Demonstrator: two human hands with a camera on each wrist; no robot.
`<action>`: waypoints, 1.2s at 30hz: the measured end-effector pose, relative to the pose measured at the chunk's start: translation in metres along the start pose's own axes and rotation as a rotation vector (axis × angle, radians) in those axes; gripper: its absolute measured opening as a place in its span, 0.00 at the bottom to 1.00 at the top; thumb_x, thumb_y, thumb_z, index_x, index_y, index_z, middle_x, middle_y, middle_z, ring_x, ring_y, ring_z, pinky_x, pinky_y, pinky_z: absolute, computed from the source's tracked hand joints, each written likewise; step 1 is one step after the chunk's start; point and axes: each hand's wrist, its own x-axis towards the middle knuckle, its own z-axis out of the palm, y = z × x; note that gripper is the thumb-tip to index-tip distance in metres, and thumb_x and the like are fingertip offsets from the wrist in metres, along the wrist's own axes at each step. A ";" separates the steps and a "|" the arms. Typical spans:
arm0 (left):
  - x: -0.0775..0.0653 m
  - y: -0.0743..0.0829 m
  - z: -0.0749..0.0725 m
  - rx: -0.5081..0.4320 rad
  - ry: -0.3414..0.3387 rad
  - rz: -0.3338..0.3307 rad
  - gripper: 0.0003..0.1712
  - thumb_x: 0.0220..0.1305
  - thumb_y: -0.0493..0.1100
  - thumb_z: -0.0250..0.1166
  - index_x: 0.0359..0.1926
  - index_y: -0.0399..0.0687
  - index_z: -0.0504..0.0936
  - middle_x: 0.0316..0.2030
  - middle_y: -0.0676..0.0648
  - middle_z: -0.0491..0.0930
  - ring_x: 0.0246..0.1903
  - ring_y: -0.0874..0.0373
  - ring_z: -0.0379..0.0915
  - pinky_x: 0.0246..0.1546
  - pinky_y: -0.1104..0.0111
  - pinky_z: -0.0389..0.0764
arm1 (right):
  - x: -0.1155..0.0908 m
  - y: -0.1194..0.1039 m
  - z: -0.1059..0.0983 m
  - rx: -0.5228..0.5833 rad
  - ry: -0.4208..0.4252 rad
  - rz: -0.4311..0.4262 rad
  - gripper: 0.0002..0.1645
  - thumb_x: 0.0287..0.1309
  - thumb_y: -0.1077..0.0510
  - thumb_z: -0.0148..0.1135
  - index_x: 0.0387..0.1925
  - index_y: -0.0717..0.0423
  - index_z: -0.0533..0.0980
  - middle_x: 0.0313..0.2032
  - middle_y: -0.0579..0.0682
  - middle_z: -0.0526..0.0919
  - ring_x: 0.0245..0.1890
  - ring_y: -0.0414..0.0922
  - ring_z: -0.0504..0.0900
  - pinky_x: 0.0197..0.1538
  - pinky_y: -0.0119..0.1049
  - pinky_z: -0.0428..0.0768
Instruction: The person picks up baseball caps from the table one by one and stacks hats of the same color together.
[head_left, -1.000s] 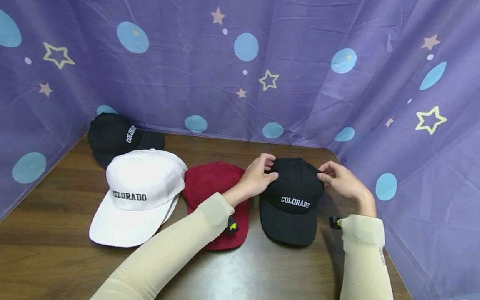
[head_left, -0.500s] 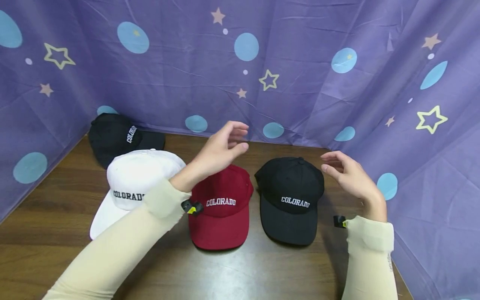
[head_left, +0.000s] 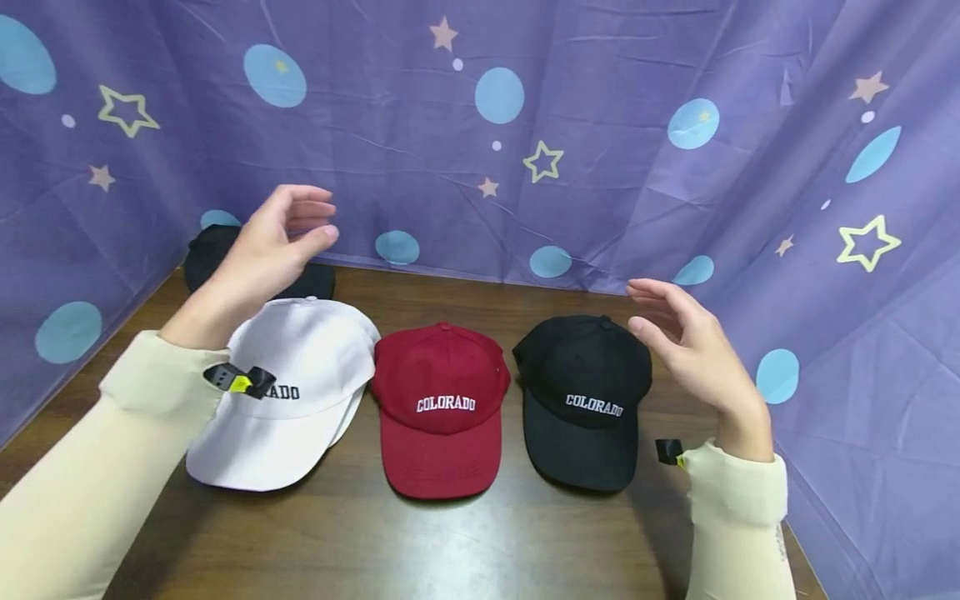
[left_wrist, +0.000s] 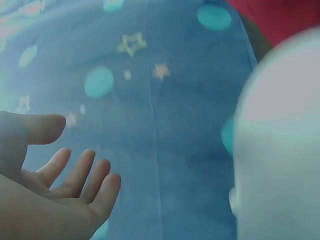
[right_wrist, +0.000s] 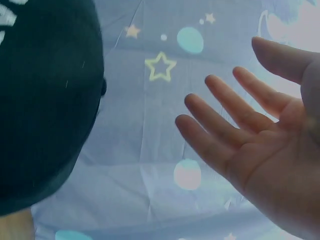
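My left hand [head_left: 273, 242] hovers over the back left, fingers relaxed and holding nothing. In the head view it overlaps a black cap [head_left: 210, 254] at the back, hiding most of it. Below the hand is a white COLORADO cap [head_left: 315, 350], with another white brim peeking out beneath; the left wrist view shows the white cap [left_wrist: 280, 150] close by. Beside it sits a red COLORADO cap [head_left: 441, 375]. Another black COLORADO cap [head_left: 585, 375] stands to the right, brim toward me. My right hand [head_left: 686, 342] is raised at that cap's right side, fingers loose and nothing held.
All the caps are on a brown wooden table [head_left: 420, 550]. A purple curtain [head_left: 420, 125] with stars and blue dots closes off the back and both sides. Small black wrist mounts [head_left: 258, 382] show at both cuffs.
My left hand has let go of the right-hand black cap and swung left, over the red cap to the white one. My right hand has also released the black cap and lifted slightly.
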 end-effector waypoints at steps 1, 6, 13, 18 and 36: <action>0.001 -0.006 -0.007 0.012 0.010 -0.014 0.31 0.80 0.46 0.60 0.78 0.47 0.63 0.71 0.39 0.72 0.69 0.45 0.68 0.67 0.54 0.70 | 0.000 -0.002 0.002 0.007 0.005 -0.016 0.30 0.73 0.64 0.66 0.72 0.55 0.73 0.67 0.51 0.80 0.64 0.30 0.78 0.66 0.25 0.74; 0.000 -0.040 -0.034 0.069 0.093 -0.061 0.32 0.81 0.48 0.58 0.78 0.46 0.63 0.67 0.45 0.73 0.63 0.53 0.70 0.61 0.67 0.72 | 0.002 -0.012 0.013 0.045 0.013 -0.091 0.32 0.70 0.68 0.66 0.73 0.55 0.72 0.68 0.52 0.79 0.65 0.34 0.78 0.68 0.28 0.74; -0.004 -0.082 -0.063 0.113 0.166 -0.168 0.34 0.81 0.51 0.57 0.79 0.47 0.61 0.67 0.50 0.71 0.60 0.61 0.69 0.62 0.67 0.72 | 0.005 -0.019 0.028 0.086 -0.031 -0.145 0.33 0.70 0.69 0.65 0.73 0.55 0.72 0.68 0.50 0.79 0.67 0.37 0.78 0.69 0.28 0.74; -0.005 -0.104 -0.076 0.135 0.220 -0.280 0.37 0.80 0.54 0.55 0.82 0.49 0.57 0.75 0.44 0.65 0.74 0.51 0.64 0.75 0.56 0.66 | 0.006 -0.022 0.040 0.062 -0.074 -0.171 0.33 0.71 0.67 0.66 0.74 0.53 0.71 0.69 0.50 0.79 0.68 0.42 0.78 0.72 0.35 0.74; -0.017 -0.184 -0.100 -0.032 0.173 -0.544 0.55 0.78 0.65 0.50 0.84 0.34 0.38 0.77 0.29 0.53 0.74 0.40 0.57 0.79 0.52 0.56 | -0.003 -0.063 0.085 -0.089 -0.342 -0.263 0.47 0.67 0.46 0.73 0.82 0.39 0.61 0.78 0.39 0.64 0.78 0.41 0.63 0.75 0.52 0.69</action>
